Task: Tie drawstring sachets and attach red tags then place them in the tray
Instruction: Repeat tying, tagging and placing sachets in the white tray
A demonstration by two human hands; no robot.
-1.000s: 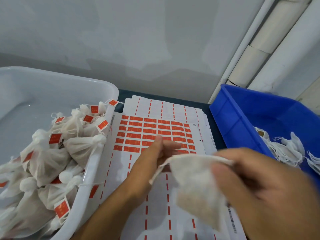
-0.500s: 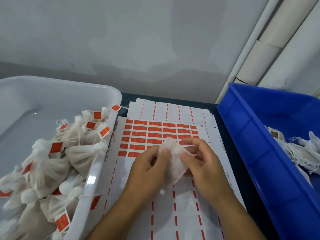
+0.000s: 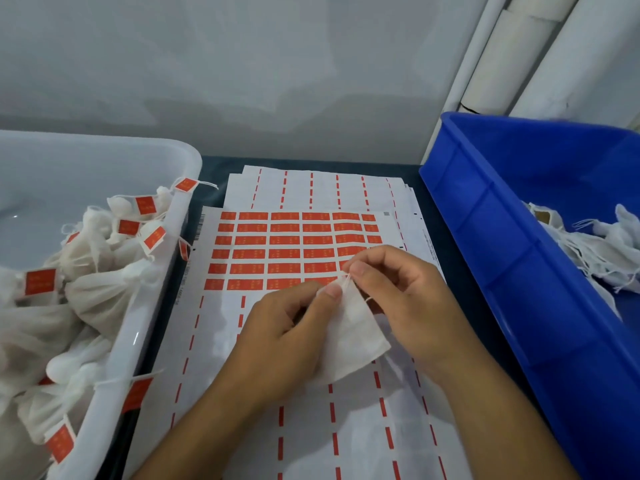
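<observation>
A white fabric sachet (image 3: 353, 337) hangs between both hands above the label sheets. My left hand (image 3: 284, 337) pinches its top corner with thumb and fingers and cups its left side. My right hand (image 3: 401, 299) pinches the thin drawstring at the same top corner. A sheet of red tags (image 3: 294, 251) lies flat just behind the hands. The white tray (image 3: 166, 271) at the left holds several tied sachets (image 3: 100, 292) with red tags on them.
A blue bin (image 3: 512, 271) at the right holds a loose heap of untied white sachets (image 3: 595, 244). More label sheets (image 3: 311, 188) are stacked under the top one. A grey wall and white pipes (image 3: 509, 53) stand behind the table.
The sachet came in from the right with my right hand and was lowered over the sheets. Both hands have closed on its top corner, the bag now hanging down between them.
</observation>
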